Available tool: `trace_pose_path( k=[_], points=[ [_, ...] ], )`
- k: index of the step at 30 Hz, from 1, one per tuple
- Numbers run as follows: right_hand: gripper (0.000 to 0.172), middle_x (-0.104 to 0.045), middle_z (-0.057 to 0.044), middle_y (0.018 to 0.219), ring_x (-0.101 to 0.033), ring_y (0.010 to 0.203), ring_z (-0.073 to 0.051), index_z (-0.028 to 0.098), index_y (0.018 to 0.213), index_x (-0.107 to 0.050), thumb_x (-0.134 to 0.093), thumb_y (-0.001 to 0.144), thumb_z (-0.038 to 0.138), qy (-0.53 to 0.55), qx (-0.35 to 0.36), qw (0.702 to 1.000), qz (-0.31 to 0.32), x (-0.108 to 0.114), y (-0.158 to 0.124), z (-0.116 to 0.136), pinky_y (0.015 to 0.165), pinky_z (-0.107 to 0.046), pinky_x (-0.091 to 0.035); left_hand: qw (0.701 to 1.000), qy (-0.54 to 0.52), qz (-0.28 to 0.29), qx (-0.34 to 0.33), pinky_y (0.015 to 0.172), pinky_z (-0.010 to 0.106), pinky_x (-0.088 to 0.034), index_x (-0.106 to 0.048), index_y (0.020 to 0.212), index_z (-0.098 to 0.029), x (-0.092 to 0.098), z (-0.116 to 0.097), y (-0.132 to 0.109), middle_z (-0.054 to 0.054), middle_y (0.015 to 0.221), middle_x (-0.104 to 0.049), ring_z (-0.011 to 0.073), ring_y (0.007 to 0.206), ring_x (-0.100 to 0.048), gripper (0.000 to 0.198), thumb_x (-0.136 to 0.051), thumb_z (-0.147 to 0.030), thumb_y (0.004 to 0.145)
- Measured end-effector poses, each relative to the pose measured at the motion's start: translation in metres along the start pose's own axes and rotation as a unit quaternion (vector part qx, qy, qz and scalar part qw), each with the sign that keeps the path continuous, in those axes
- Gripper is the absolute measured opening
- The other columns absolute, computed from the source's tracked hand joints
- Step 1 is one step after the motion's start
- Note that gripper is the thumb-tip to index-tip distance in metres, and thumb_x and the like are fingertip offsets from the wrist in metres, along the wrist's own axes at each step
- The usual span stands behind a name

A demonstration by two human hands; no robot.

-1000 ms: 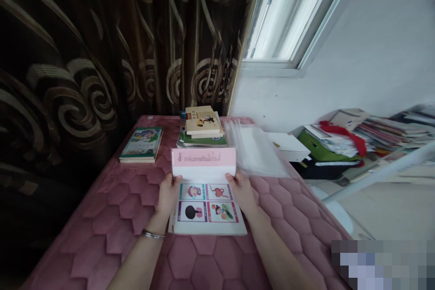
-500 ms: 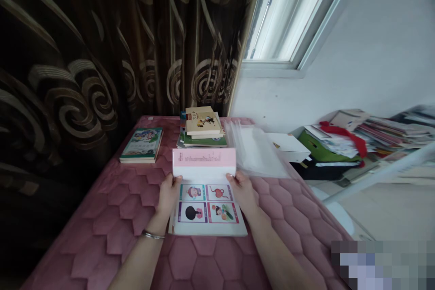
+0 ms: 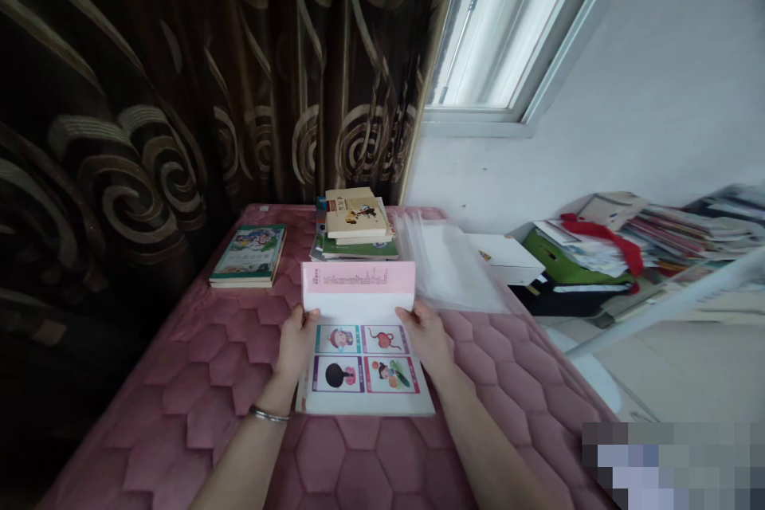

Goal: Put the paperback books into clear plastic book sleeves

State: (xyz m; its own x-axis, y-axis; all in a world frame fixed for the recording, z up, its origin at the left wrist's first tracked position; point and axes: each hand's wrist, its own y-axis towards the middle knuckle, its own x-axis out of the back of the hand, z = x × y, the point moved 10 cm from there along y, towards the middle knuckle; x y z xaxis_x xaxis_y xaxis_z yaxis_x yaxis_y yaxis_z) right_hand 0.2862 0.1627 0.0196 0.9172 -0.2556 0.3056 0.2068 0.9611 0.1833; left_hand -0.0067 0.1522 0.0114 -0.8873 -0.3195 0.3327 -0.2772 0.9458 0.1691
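Note:
A picture book (image 3: 370, 398) lies in front of me on the pink quilted surface (image 3: 239, 414), its page showing coloured cartoon panels. Its far part folds up into a white strip with a pink printed band on top. At the left edge of that fold, my left hand (image 3: 294, 337) pinches the book, a silver bangle on its wrist. My right hand (image 3: 425, 335) grips the right edge the same way, thumb on top. The other fingers of both hands are partly hidden.
Behind the book stands a stack of books (image 3: 357, 215). Clear plastic covers (image 3: 454, 263) lie right of it, beside a white box (image 3: 508, 255). Another pair of books (image 3: 248, 255) sits at the left. Piled papers and a green bag (image 3: 555, 259) are further right. A dark curtain (image 3: 239, 56) hangs behind.

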Motion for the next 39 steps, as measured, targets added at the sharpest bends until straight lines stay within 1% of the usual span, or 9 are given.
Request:
trace_pose_path(
  k=[6, 15, 19, 24, 27, 29, 32, 34, 39],
  points=[
    [0.028, -0.060, 0.000, 0.061, -0.053, 0.061, -0.019, 0.022, 0.067, -0.054, -0.054, 0.075, 0.049, -0.009, 0.014, 1.000, -0.004, 0.000, 0.000, 0.001, 0.057, -0.029, -0.042, 1.000, 0.009, -0.002, 0.003, 0.066, 0.029, -0.045, -0.058, 0.079, -0.018, 0.002, -0.007, -0.001, 0.005, 0.075, -0.069, 0.0209, 0.072, -0.063, 0.022, -0.051, -0.039, 0.080],
    [0.027, -0.060, 0.001, 0.061, -0.055, 0.061, -0.019, 0.023, 0.068, -0.053, -0.052, 0.076, 0.049, -0.019, 0.017, 1.000, -0.006, 0.000, -0.001, 0.004, 0.057, -0.029, -0.043, 1.000, 0.011, -0.007, -0.009, 0.067, 0.029, -0.046, -0.058, 0.080, -0.019, 0.002, -0.006, 0.000, 0.005, 0.077, -0.069, 0.0211, 0.073, -0.063, 0.023, -0.051, -0.041, 0.079],
    [0.027, -0.060, 0.001, 0.061, -0.054, 0.062, -0.019, 0.024, 0.067, -0.052, -0.051, 0.077, 0.049, -0.017, 0.028, 0.999, -0.007, -0.001, -0.001, 0.005, 0.058, -0.029, -0.043, 1.000, -0.010, 0.003, 0.001, 0.070, 0.030, -0.047, -0.060, 0.083, -0.018, 0.002, -0.003, 0.002, 0.007, 0.080, -0.070, 0.0220, 0.076, -0.064, 0.023, -0.053, -0.039, 0.078],
    [0.028, -0.060, 0.000, 0.062, -0.054, 0.059, -0.019, 0.024, 0.069, -0.052, -0.051, 0.077, 0.050, -0.028, 0.033, 0.999, -0.008, -0.001, -0.001, 0.005, 0.055, -0.030, -0.041, 0.999, -0.036, 0.025, 0.015, 0.070, 0.030, -0.049, -0.064, 0.078, -0.018, 0.002, 0.001, 0.006, 0.006, 0.078, -0.072, 0.0223, 0.077, -0.065, 0.020, -0.059, -0.037, 0.073],
    [0.027, -0.062, 0.000, 0.063, -0.055, 0.061, -0.020, 0.023, 0.071, -0.053, -0.050, 0.077, 0.050, -0.025, 0.037, 0.999, -0.007, -0.002, -0.001, 0.004, 0.056, -0.030, -0.042, 0.997, -0.059, 0.038, 0.015, 0.070, 0.030, -0.050, -0.064, 0.077, -0.018, 0.001, -0.002, 0.006, 0.005, 0.076, -0.072, 0.0223, 0.077, -0.065, 0.020, -0.062, -0.036, 0.069],
    [0.026, -0.063, -0.001, 0.064, -0.057, 0.063, -0.021, 0.023, 0.073, -0.055, -0.050, 0.077, 0.049, -0.022, 0.038, 0.999, -0.007, -0.002, -0.001, 0.004, 0.057, -0.031, -0.044, 0.993, -0.107, 0.048, 0.010, 0.071, 0.030, -0.050, -0.063, 0.081, -0.017, -0.001, -0.007, 0.007, 0.004, 0.078, -0.072, 0.0213, 0.077, -0.065, 0.023, -0.063, -0.035, 0.067],
    [0.027, -0.065, -0.002, 0.067, -0.058, 0.066, -0.022, 0.022, 0.077, -0.057, -0.051, 0.078, 0.048, -0.017, 0.045, 0.999, -0.005, -0.003, -0.001, 0.003, 0.060, -0.031, -0.046, 0.985, -0.170, 0.028, 0.000, 0.074, 0.030, -0.050, -0.060, 0.091, -0.016, 0.001, -0.017, 0.008, 0.005, 0.086, -0.072, 0.0199, 0.081, -0.066, 0.032, -0.064, -0.037, 0.066],
    [0.028, -0.066, -0.002, 0.068, -0.059, 0.066, -0.022, 0.022, 0.076, -0.057, -0.051, 0.078, 0.048, -0.019, 0.048, 0.999, -0.005, -0.003, 0.000, 0.003, 0.061, -0.032, -0.046, 0.987, -0.158, 0.006, 0.001, 0.074, 0.030, -0.050, -0.060, 0.091, -0.016, 0.003, -0.019, 0.009, 0.005, 0.086, -0.072, 0.0202, 0.080, -0.066, 0.033, -0.065, -0.038, 0.067],
    [0.024, -0.067, -0.002, 0.071, -0.061, 0.066, -0.022, 0.023, 0.078, -0.058, -0.051, 0.076, 0.046, -0.007, 0.028, 1.000, -0.007, -0.003, 0.000, 0.000, 0.062, -0.032, -0.047, 0.994, -0.107, -0.010, 0.015, 0.070, 0.030, -0.050, -0.062, 0.089, -0.015, 0.001, -0.018, 0.009, 0.007, 0.085, -0.074, 0.0216, 0.078, -0.068, 0.028, -0.061, -0.034, 0.069]
  ],
)
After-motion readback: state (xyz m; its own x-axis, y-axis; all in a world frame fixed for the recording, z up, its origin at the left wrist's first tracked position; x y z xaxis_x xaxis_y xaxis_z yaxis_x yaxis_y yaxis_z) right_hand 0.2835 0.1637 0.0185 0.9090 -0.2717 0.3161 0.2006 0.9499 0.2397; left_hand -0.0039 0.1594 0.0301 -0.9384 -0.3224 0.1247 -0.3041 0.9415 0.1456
